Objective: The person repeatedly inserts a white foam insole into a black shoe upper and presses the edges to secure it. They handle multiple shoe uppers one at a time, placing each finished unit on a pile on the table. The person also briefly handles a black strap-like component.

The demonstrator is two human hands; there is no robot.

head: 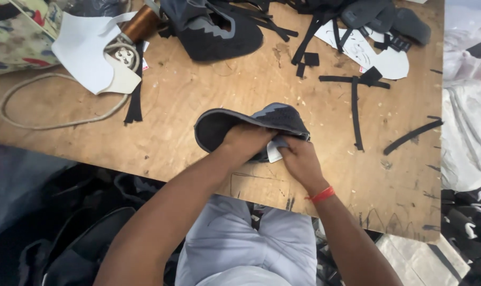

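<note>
Shoe upper [261,119], dark with grey zigzag trim, lies at the near edge of the wooden table [208,90], pressed down by the left hand [246,142], while the right hand [299,159] pinches a small white tab [274,151] at its underside. Beyond the upper, another finished-looking upper [219,32] and loose black strips [355,111] suggest the work is partway through.

Wooden table [198,95]: second dark shoe upper [214,32] at twelve o'clock, white cutout [87,50] at ten, black strips [355,106] at two.
</note>
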